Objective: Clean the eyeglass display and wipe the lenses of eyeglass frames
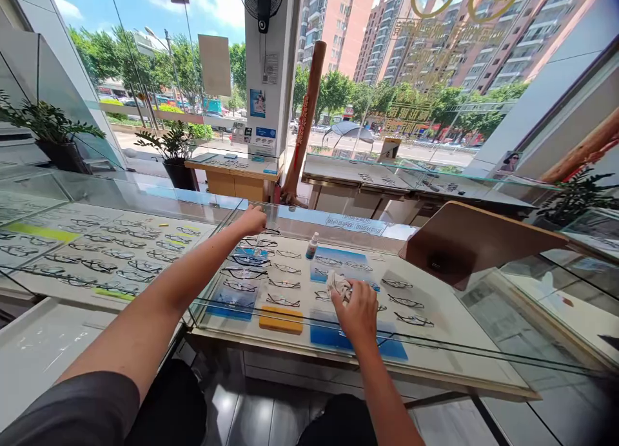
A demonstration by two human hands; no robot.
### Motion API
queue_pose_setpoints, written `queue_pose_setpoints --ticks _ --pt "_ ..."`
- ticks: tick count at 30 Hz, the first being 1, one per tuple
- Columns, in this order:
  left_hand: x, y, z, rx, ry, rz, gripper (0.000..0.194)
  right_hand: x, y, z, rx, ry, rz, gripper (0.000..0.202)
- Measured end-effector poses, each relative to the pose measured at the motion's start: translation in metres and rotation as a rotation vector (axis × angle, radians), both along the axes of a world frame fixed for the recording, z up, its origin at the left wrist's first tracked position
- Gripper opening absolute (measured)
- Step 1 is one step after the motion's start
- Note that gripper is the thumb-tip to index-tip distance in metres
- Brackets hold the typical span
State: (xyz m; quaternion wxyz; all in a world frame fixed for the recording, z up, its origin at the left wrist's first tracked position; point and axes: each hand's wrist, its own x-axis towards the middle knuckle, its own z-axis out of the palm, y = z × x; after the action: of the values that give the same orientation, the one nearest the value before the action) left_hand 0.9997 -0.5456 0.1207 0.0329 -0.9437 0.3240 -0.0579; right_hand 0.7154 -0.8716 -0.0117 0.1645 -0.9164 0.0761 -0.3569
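Note:
My left hand (251, 221) reaches far over the glass display case (449, 343) and closes on a dark pair of glasses (271, 231) at the back of the left rows. My right hand (356, 314) rests nearer me on the case, gripping a crumpled white cleaning cloth (337, 285). Between the hands stands a small spray bottle (312, 245). Rows of eyeglass frames (283, 283) lie on the case, some on blue pads (358, 339).
A yellow sponge block (281, 318) lies near the front edge. A brown tilted mirror back (464, 240) stands at the right. Another case of glasses (101, 252) stretches to the left. Potted plants (175, 151) and shop windows lie beyond.

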Motion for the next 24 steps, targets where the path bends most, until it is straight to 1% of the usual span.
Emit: queue_pose_setpoints --ticks 4,10,14,18,24 --pt "0.007 -0.002 -0.017 -0.021 -0.019 -0.038 0.018 -0.001 0.001 0.002 0.011 -0.01 0.014 0.046" --pt "0.01 0.002 -0.03 -0.022 -0.026 -0.06 0.025 -0.002 0.003 0.005 0.015 0.012 -0.002 0.046" --pt "0.01 0.005 -0.034 -0.026 -0.02 -0.058 0.024 -0.002 0.004 0.005 0.011 0.023 -0.013 0.045" --pt "0.01 0.009 -0.035 -0.025 -0.005 -0.044 0.021 -0.001 0.002 0.003 0.005 0.04 -0.009 0.046" --pt "-0.004 0.011 -0.031 -0.037 0.003 -0.028 0.023 0.001 -0.001 0.001 -0.003 0.044 -0.015 0.047"
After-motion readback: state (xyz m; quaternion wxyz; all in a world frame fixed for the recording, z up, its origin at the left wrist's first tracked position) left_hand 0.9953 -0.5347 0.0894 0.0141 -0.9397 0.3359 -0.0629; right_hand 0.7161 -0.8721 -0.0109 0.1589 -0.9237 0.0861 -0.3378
